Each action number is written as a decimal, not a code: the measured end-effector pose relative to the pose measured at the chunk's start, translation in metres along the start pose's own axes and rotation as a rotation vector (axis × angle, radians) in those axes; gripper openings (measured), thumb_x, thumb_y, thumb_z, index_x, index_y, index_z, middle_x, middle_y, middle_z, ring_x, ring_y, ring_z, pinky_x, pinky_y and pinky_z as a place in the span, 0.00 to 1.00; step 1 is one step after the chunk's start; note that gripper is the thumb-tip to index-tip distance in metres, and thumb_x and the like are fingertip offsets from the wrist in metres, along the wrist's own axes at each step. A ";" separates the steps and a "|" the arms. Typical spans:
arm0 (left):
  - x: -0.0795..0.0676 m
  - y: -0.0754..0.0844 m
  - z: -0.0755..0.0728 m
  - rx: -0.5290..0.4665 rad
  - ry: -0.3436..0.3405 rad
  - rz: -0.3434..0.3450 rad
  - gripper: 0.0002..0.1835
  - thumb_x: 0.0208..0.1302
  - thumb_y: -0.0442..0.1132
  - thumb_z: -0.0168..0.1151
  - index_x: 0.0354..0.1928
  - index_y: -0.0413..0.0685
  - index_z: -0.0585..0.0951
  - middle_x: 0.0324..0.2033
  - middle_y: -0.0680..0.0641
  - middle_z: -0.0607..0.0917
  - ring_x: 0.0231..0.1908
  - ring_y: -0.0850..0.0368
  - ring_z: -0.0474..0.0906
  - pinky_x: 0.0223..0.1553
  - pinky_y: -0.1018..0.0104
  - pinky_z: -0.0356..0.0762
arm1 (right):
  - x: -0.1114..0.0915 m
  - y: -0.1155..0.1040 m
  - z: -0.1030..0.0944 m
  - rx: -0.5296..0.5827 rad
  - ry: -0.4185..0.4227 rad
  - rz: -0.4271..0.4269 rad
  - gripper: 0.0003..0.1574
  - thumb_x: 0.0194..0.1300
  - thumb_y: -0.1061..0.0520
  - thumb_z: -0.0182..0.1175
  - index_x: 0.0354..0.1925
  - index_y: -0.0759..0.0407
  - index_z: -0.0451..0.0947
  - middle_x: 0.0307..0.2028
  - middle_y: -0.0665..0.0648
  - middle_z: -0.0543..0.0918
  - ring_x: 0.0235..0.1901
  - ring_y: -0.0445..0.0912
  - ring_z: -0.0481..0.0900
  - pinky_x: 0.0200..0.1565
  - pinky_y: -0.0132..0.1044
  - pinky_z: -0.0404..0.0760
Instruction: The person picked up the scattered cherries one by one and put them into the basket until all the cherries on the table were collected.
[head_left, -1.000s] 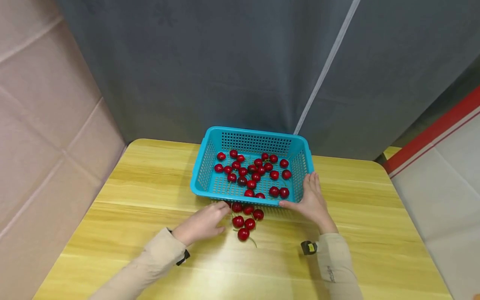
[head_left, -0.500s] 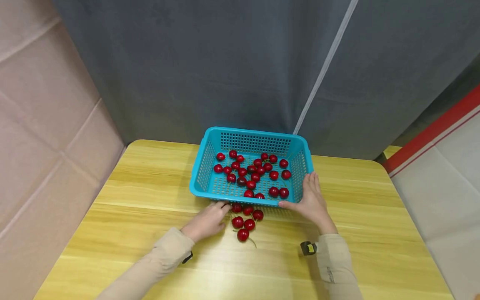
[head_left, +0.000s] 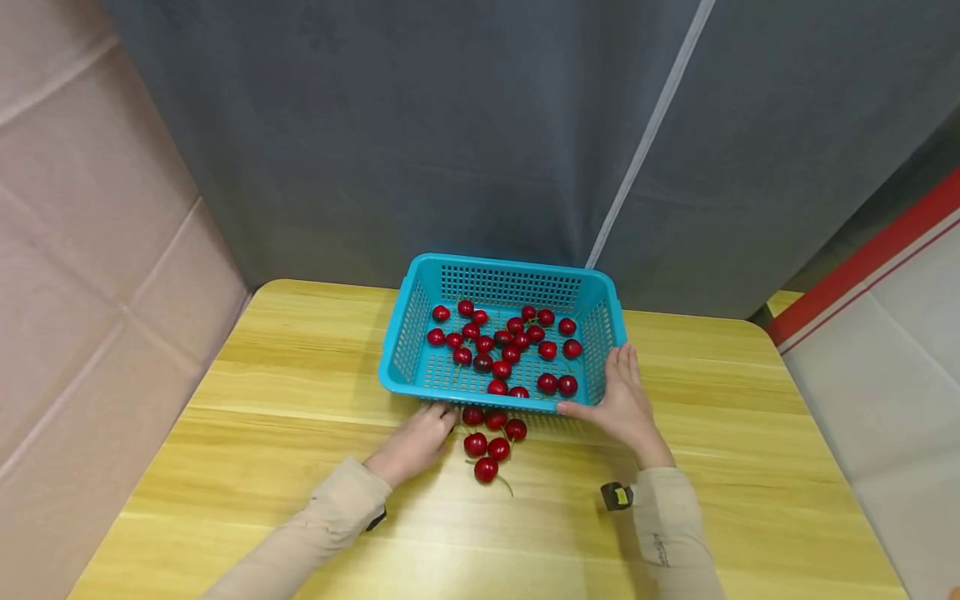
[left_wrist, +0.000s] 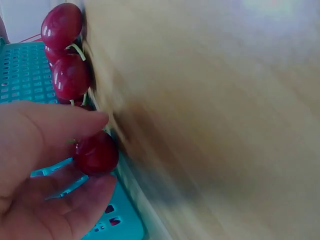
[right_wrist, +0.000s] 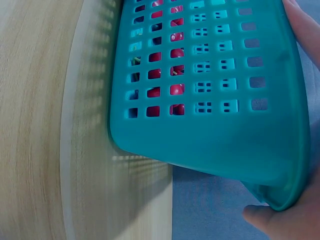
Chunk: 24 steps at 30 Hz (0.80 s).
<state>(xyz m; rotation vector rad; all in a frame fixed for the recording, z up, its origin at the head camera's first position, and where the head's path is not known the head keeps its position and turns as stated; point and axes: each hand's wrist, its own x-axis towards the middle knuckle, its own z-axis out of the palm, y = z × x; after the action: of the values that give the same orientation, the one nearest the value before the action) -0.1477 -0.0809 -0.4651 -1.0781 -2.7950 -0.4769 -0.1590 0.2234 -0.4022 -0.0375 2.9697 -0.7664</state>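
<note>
A blue plastic basket [head_left: 510,403] with perforated walls stands on the table, with many red cherries [head_left: 501,369] spread over its bottom. Several more cherries with stems [head_left: 498,449] lie on the wood before its front wall. My left hand [head_left: 412,444] is low beside this pile, its fingertips partly hidden under the basket's front rim. In the left wrist view its thumb and fingers hold a single dark red cherry [left_wrist: 96,153] close to the basket wall. My right hand [head_left: 627,408] grips the basket's front right corner, thumb along the front rim and fingers on the right side.
The wooden table [head_left: 300,367] extends to both sides of the basket. A grey curtain [head_left: 420,142] hangs behind its far edge. A pale panel [head_left: 97,250] stands at the left, and a white panel with a red border [head_left: 870,267] at the right.
My left hand has shifted slightly right and farther in under the basket's front rim, to the cherry at the pile's left end. The right hand and the basket stay in place.
</note>
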 end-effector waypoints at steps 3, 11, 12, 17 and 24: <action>-0.001 -0.001 0.001 -0.005 0.003 -0.004 0.12 0.47 0.26 0.63 0.37 0.34 0.79 0.38 0.39 0.78 0.40 0.45 0.75 0.45 0.58 0.76 | 0.000 0.000 0.000 0.001 -0.001 -0.001 0.82 0.38 0.26 0.64 0.67 0.74 0.33 0.68 0.70 0.29 0.67 0.58 0.25 0.64 0.57 0.44; -0.004 0.002 -0.006 -0.050 -0.019 -0.017 0.12 0.47 0.26 0.64 0.37 0.33 0.80 0.37 0.39 0.78 0.38 0.47 0.77 0.42 0.59 0.78 | 0.000 0.000 -0.001 0.002 -0.005 -0.003 0.82 0.38 0.26 0.64 0.67 0.74 0.33 0.68 0.70 0.29 0.67 0.58 0.24 0.64 0.57 0.43; -0.004 0.002 -0.009 -0.050 -0.025 -0.008 0.12 0.47 0.26 0.64 0.37 0.33 0.80 0.36 0.40 0.78 0.37 0.48 0.77 0.41 0.60 0.78 | 0.000 0.000 -0.001 0.003 -0.005 -0.003 0.82 0.38 0.26 0.64 0.67 0.74 0.33 0.68 0.70 0.29 0.67 0.58 0.24 0.64 0.57 0.43; -0.001 0.007 -0.026 -0.079 -0.077 0.031 0.13 0.46 0.28 0.66 0.37 0.36 0.80 0.33 0.44 0.78 0.34 0.53 0.76 0.38 0.66 0.78 | -0.001 0.000 -0.001 0.009 -0.005 -0.005 0.82 0.38 0.26 0.64 0.67 0.74 0.33 0.68 0.69 0.29 0.67 0.57 0.24 0.64 0.57 0.43; 0.006 0.022 -0.062 -0.236 -0.233 0.047 0.15 0.48 0.31 0.65 0.41 0.39 0.80 0.35 0.47 0.77 0.34 0.58 0.75 0.34 0.74 0.75 | 0.000 0.000 -0.001 0.013 -0.002 -0.013 0.82 0.37 0.25 0.64 0.67 0.74 0.33 0.68 0.69 0.28 0.67 0.58 0.24 0.64 0.57 0.43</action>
<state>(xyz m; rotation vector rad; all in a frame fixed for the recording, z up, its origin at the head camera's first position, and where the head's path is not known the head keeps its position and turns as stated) -0.1381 -0.0819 -0.3993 -1.3228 -2.9603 -0.7351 -0.1587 0.2244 -0.4013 -0.0563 2.9648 -0.7870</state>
